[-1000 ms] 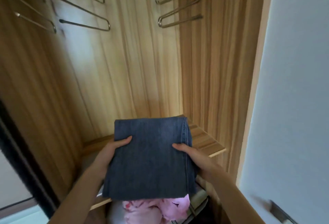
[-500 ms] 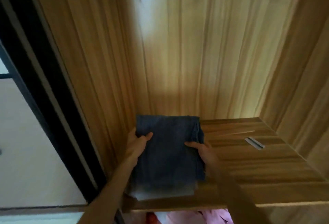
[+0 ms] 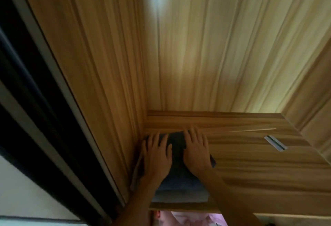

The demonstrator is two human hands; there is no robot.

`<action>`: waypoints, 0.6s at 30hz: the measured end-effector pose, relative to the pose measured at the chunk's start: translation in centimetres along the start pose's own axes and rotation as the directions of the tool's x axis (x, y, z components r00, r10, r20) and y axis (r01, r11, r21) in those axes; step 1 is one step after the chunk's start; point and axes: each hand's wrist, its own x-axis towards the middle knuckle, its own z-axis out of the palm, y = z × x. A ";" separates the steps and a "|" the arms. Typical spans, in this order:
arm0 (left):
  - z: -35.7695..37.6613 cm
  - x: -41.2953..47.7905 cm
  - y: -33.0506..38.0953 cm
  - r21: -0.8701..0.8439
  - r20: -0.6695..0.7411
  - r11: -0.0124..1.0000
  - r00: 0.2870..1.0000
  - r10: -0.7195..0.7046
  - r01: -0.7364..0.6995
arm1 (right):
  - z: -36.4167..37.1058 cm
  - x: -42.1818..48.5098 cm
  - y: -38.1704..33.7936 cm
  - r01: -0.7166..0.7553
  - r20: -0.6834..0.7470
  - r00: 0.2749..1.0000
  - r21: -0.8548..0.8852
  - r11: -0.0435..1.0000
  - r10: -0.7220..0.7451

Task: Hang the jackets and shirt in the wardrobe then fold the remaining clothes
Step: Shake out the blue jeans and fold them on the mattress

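Jeans (image 3: 176,181) parked in the shelf (image 3: 259,172) corner
Left hand (image 3: 157,155) and right hand (image 3: 196,151) lie flat, gripping nothing; front edge maybe overhangs, so it could slide off.

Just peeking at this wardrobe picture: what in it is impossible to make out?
All in the head view:
1. The folded dark blue denim garment is mostly covered by the left hand and right hand lying flat on it.
2. The pale cloth layer beneath it shows only an edge, so it is unidentifiable.
3. The pink garment below the wooden shelf is cut off by the bottom edge.
4. The small silver strip on the shelf is too blurred to identify.
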 end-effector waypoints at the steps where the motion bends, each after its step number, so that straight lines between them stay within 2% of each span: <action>1: 0.9 -0.7 0.3 0.061 0.083 0.997 0.996 0.039 -0.044 | 0.4 -0.3 -0.4 0.098 0.090 0.991 -0.019 0.995 -0.096; 3: 2.5 -2.1 -0.1 0.142 0.169 0.985 0.983 0.073 -0.098 | 1.8 -1.1 -0.1 0.155 0.275 0.952 -0.044 0.987 -0.137; 4: 2.9 -2.6 -0.5 0.155 0.190 0.981 0.978 0.086 -0.116 | 2.2 -1.6 0.3 0.145 0.286 0.950 -0.048 0.988 -0.125; 9: 2.4 -3.6 -0.9 0.205 0.195 0.974 0.979 0.057 -0.097 | 2.5 -3.0 1.1 0.000 0.280 0.960 -0.040 0.999 0.011; 12: 1.6 -4.8 -1.2 0.201 0.212 0.979 0.977 -0.024 -0.020 | 2.0 -3.6 1.0 -0.066 0.283 0.956 -0.046 0.997 0.077; 15: 0.0 -6.4 -1.5 0.222 0.212 0.974 0.973 -0.092 0.044 | 0.8 -4.8 1.1 -0.075 0.290 0.953 -0.045 0.996 0.084; 18: -1.8 -8.1 -1.0 0.250 0.258 0.967 0.960 -0.109 0.043 | -0.9 -6.5 0.7 -0.033 0.258 0.965 -0.038 0.999 0.042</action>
